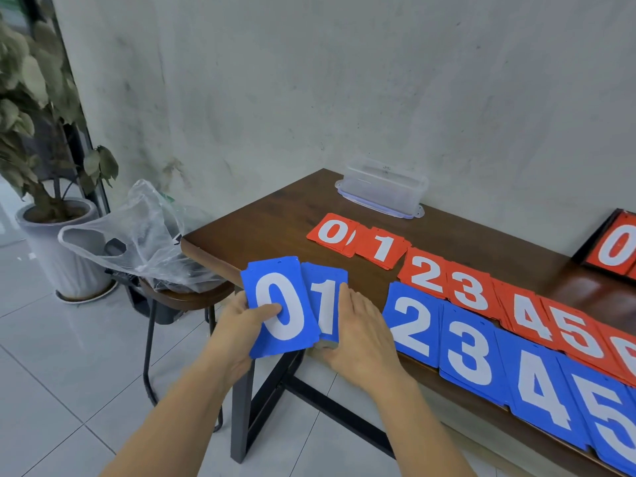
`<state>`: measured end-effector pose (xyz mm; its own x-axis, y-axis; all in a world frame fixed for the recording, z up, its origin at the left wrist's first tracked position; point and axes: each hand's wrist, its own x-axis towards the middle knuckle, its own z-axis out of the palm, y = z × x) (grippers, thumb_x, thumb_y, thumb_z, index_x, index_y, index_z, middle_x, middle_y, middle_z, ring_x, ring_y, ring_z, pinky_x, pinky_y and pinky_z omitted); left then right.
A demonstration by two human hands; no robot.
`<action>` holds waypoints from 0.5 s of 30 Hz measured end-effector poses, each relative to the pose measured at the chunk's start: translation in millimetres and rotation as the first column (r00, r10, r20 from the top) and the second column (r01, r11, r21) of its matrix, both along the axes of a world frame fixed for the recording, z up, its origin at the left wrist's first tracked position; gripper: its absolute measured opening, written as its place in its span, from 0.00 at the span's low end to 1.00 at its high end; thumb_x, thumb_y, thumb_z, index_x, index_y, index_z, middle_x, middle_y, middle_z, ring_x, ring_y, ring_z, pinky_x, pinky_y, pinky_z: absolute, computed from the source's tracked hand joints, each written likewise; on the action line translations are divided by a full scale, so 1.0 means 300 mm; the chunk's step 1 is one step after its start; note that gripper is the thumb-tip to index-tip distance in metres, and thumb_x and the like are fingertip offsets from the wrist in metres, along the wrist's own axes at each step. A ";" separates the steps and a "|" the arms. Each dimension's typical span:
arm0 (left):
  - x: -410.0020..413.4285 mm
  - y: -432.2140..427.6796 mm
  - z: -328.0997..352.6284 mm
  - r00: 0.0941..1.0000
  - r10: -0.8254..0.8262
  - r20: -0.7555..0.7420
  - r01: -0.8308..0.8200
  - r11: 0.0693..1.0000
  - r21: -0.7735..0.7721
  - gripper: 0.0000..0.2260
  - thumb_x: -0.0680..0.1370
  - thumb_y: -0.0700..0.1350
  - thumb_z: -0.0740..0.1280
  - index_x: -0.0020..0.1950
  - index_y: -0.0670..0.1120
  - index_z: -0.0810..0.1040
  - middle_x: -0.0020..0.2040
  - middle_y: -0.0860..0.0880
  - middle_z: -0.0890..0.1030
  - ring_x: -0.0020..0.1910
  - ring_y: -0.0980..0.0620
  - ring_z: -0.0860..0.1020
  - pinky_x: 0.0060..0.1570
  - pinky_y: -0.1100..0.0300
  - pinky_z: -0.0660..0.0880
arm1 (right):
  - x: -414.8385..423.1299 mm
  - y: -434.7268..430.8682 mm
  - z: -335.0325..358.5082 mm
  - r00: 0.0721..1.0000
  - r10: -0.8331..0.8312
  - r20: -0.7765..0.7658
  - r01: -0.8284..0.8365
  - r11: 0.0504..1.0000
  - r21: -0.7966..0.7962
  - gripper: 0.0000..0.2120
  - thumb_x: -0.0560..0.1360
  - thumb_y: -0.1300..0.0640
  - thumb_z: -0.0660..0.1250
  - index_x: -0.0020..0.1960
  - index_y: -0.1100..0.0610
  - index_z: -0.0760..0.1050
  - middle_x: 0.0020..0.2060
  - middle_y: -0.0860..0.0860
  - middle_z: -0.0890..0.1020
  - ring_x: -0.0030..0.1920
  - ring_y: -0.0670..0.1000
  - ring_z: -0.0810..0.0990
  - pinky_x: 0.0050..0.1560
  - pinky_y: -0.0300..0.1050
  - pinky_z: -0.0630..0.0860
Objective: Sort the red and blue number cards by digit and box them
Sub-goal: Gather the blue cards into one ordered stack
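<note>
My left hand (241,325) grips a stack of blue 0 cards (280,304) lifted at the table's near left corner, thumb on the face. My right hand (358,332) holds the blue 1 stack (325,297) by its right edge, just behind the 0 stack. Blue stacks 2 (411,321), 3 (468,346), 4 (540,390) and 5 (609,425) lie in a row along the front edge. Behind them runs a red row: 0 (330,232), 1 (382,249), 2 (425,273), 3 (469,290), 4 (526,315), 5 (574,332). A clear plastic box (382,187) stands upside down by the wall.
The dark wooden table (268,228) stands against a grey wall. A black tray with a red 0 card (616,249) sits at the far right. Left of the table a stool (179,297) carries a clear plastic bag (137,235); a potted plant (51,208) stands beyond.
</note>
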<state>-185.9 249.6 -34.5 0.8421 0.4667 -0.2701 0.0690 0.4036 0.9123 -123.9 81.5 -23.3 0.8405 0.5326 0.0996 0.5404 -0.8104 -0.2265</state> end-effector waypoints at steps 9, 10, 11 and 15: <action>0.020 -0.049 -0.017 0.998 -0.011 -0.065 0.010 1.000 -0.024 0.12 0.78 0.40 0.67 0.61 0.47 0.73 0.54 0.45 0.82 0.51 0.43 0.82 0.49 0.46 0.80 | -0.042 0.030 -0.011 0.987 0.162 -0.014 -0.160 0.984 0.074 0.45 0.74 0.57 0.68 0.78 0.52 0.38 0.76 0.47 0.53 0.76 0.48 0.51 0.75 0.42 0.49; 0.017 -0.052 -0.021 0.997 -0.014 -0.072 0.011 0.999 -0.036 0.11 0.78 0.40 0.66 0.61 0.47 0.73 0.54 0.45 0.82 0.51 0.43 0.82 0.50 0.45 0.80 | -0.050 0.034 -0.019 0.983 0.182 0.002 -0.182 0.980 0.080 0.45 0.73 0.58 0.67 0.78 0.52 0.39 0.75 0.46 0.54 0.75 0.48 0.52 0.75 0.40 0.48; 0.014 -0.054 -0.026 0.997 -0.015 -0.077 0.012 0.999 -0.041 0.11 0.79 0.39 0.64 0.60 0.47 0.74 0.54 0.45 0.83 0.51 0.42 0.82 0.50 0.44 0.80 | -0.057 0.037 -0.027 0.980 0.198 0.016 -0.199 0.977 0.079 0.45 0.73 0.59 0.67 0.78 0.52 0.40 0.75 0.46 0.55 0.75 0.47 0.53 0.75 0.39 0.46; 0.004 -0.059 -0.036 0.997 0.000 -0.072 -0.001 1.000 -0.015 0.11 0.78 0.38 0.63 0.60 0.47 0.75 0.54 0.44 0.82 0.52 0.41 0.81 0.49 0.44 0.80 | -0.090 0.016 -0.022 0.977 0.211 -0.001 -0.210 0.973 0.101 0.46 0.74 0.57 0.68 0.78 0.50 0.37 0.77 0.45 0.51 0.76 0.45 0.48 0.72 0.34 0.38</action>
